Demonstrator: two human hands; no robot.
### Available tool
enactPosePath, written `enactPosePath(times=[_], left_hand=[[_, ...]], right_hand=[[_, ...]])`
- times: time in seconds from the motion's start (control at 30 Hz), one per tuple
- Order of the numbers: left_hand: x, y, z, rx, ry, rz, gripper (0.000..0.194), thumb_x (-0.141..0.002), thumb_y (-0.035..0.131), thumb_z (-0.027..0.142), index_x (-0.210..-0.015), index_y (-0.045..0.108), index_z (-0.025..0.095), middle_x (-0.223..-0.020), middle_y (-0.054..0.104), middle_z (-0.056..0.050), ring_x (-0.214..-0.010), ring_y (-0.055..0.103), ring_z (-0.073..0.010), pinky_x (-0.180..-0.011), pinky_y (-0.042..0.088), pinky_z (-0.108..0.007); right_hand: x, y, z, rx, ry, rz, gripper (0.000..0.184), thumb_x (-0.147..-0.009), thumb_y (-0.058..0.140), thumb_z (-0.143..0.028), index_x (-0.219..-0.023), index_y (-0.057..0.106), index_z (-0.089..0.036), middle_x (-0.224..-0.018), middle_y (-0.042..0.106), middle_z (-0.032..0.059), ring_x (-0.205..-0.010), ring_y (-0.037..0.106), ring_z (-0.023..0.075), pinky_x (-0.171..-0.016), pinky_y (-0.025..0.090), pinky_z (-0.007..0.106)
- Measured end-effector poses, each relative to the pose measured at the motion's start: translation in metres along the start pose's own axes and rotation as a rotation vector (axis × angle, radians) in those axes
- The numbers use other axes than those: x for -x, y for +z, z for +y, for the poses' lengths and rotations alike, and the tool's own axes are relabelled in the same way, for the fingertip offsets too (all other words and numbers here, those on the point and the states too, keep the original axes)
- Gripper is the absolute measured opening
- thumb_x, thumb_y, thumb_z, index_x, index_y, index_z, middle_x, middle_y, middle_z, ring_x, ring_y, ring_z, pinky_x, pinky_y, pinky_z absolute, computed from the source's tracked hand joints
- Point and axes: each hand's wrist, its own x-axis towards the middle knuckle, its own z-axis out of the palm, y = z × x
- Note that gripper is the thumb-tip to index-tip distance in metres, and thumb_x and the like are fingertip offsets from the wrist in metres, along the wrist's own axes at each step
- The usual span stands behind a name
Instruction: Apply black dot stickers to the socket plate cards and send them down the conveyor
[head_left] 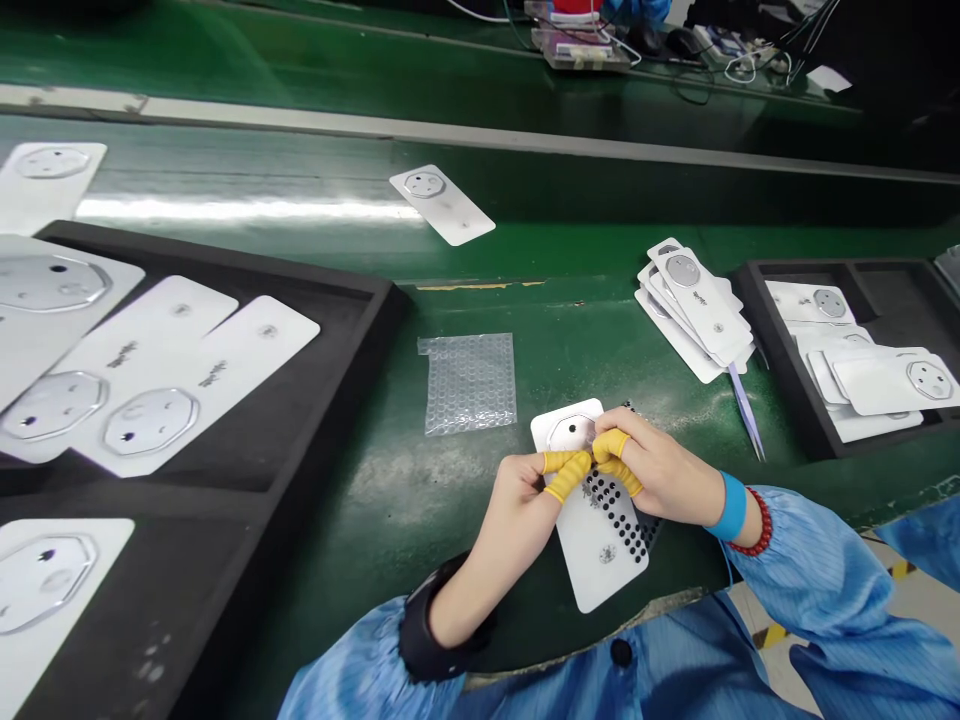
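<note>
My left hand [529,500] and my right hand [649,465], both with yellow finger cots, meet over a white rectangular panel [596,555]. The panel lies on the green bench and bears a round-cornered dial-like plate at its far end. Pinched in my right hand is a clear sheet of small black dots [621,520], which hangs over the panel's right side. The thumb and finger of my left hand are pressed together at the sheet's near-hand edge; what sits between them is too small to make out.
A bubble-wrap pouch [472,385] lies left of the panel. Lilac tweezers [745,412] rest beside a stack of white panels [697,305]. Black trays stand left [300,440] and right [784,375], holding more panels. A single panel [450,208] lies farther back on the belt.
</note>
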Motion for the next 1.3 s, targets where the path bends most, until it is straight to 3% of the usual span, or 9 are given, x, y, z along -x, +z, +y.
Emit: enactPosePath(times=[0.17,0.33,0.6,0.7,0.87,0.97,1.07,1.2,1.3], left_hand=[[-0.002,-0.001,-0.004,0.015,0.012,0.024,0.029,-0.069,0.077,0.039,-0.057,0.071,0.013,-0.054,0.063,-0.001,-0.047,0.046,-0.0089,-0.047,0.036,-0.020],[-0.002,-0.002,-0.001,0.024,0.041,-0.009,0.030,-0.065,0.080,0.043,-0.061,0.074,0.013,-0.060,0.069,-0.003,-0.052,0.054,-0.0131,-0.050,0.043,-0.023],[-0.004,-0.005,-0.004,-0.006,0.038,-0.004,0.029,-0.067,0.077,0.043,-0.064,0.077,0.014,-0.058,0.070,-0.003,-0.052,0.056,-0.0138,-0.050,0.044,-0.022],[-0.005,-0.006,-0.010,-0.015,0.035,0.027,0.029,-0.070,0.075,0.042,-0.063,0.076,0.014,-0.058,0.070,-0.003,-0.050,0.054,-0.0121,-0.049,0.042,-0.021],[-0.006,-0.004,-0.015,-0.031,0.031,0.045,0.032,-0.072,0.073,0.044,-0.064,0.075,0.013,-0.060,0.071,-0.003,-0.052,0.056,-0.0133,-0.051,0.044,-0.023],[-0.009,-0.008,-0.011,-0.067,0.029,0.058,0.030,-0.071,0.075,0.042,-0.066,0.076,0.012,-0.066,0.073,-0.006,-0.055,0.060,-0.0157,-0.050,0.046,-0.024],[-0.012,-0.022,-0.003,-0.127,0.070,0.084,0.033,-0.065,0.081,0.041,-0.079,0.077,0.011,-0.084,0.077,-0.011,-0.070,0.068,-0.0231,-0.059,0.053,-0.029],[-0.004,-0.039,0.009,-0.315,0.381,0.430,0.052,-0.072,0.076,0.040,-0.116,0.065,0.013,-0.109,0.073,-0.015,-0.094,0.071,-0.0294,-0.078,0.058,-0.038],[0.008,-0.036,0.008,-0.409,0.532,0.504,0.034,-0.077,0.072,0.032,-0.106,0.065,0.017,-0.086,0.076,-0.010,-0.074,0.074,-0.0243,-0.066,0.060,-0.032]], right_hand=[[0.001,0.003,0.003,-0.034,-0.009,0.029,0.022,-0.085,0.042,0.000,-0.097,0.045,-0.018,-0.101,0.050,0.0132,-0.089,0.054,0.0212,-0.074,0.057,0.035],[0.001,0.002,0.003,-0.114,0.021,0.191,0.015,-0.093,0.050,-0.010,-0.107,0.053,-0.017,-0.101,0.054,0.0103,-0.093,0.058,0.0185,-0.078,0.056,0.030],[-0.001,0.003,-0.001,0.237,-0.228,0.297,0.018,-0.096,0.040,-0.004,-0.095,0.056,-0.011,-0.094,0.065,0.0157,-0.085,0.064,0.0196,-0.069,0.062,0.031],[0.000,0.002,-0.002,0.278,-0.292,0.296,0.017,-0.095,0.041,-0.004,-0.092,0.057,-0.009,-0.094,0.068,0.0173,-0.083,0.067,0.0204,-0.067,0.062,0.030],[0.004,0.004,0.001,0.204,-0.248,0.251,0.020,-0.098,0.040,-0.009,-0.097,0.059,-0.011,-0.094,0.070,0.0145,-0.077,0.068,0.0183,-0.060,0.061,0.028],[0.008,0.010,0.008,0.081,-0.165,0.235,0.016,-0.096,0.046,-0.011,-0.100,0.061,-0.014,-0.097,0.069,0.0134,-0.079,0.068,0.0177,-0.062,0.060,0.028],[0.011,0.016,0.018,-0.168,0.093,0.199,0.011,-0.092,0.053,-0.015,-0.092,0.064,-0.016,-0.093,0.066,0.0106,-0.079,0.065,0.0165,-0.065,0.060,0.029],[0.012,0.011,0.027,-0.601,0.462,0.207,0.009,-0.085,0.066,-0.025,-0.080,0.068,-0.017,-0.090,0.062,0.0068,-0.076,0.064,0.0140,-0.064,0.059,0.026],[0.009,-0.002,0.022,-0.740,0.544,0.396,0.007,-0.079,0.074,-0.024,-0.078,0.071,-0.018,-0.090,0.061,0.0058,-0.076,0.063,0.0141,-0.067,0.058,0.028]])
